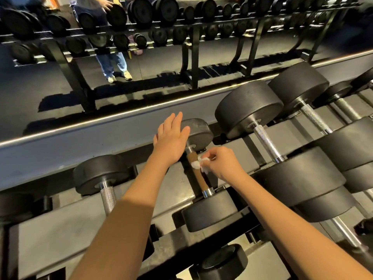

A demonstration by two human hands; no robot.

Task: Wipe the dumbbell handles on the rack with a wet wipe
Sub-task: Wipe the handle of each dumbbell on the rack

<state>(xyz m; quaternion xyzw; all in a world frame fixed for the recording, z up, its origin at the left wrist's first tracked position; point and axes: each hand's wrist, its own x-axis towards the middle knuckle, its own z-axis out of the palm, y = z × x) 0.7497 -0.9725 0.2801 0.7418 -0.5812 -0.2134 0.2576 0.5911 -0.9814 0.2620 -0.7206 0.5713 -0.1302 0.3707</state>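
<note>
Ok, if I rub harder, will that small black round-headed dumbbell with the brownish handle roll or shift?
Probably not. The small black round-headed dumbbell could roll on its heads, but it rests on the grey metal rack, with the left hand flat on its far head. It looks solid, likely heavy for its size.

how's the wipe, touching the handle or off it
Touching. The head view shows the wet wipe, pinched by the right hand, pressed against the dumbbell handle with no gap.
</note>
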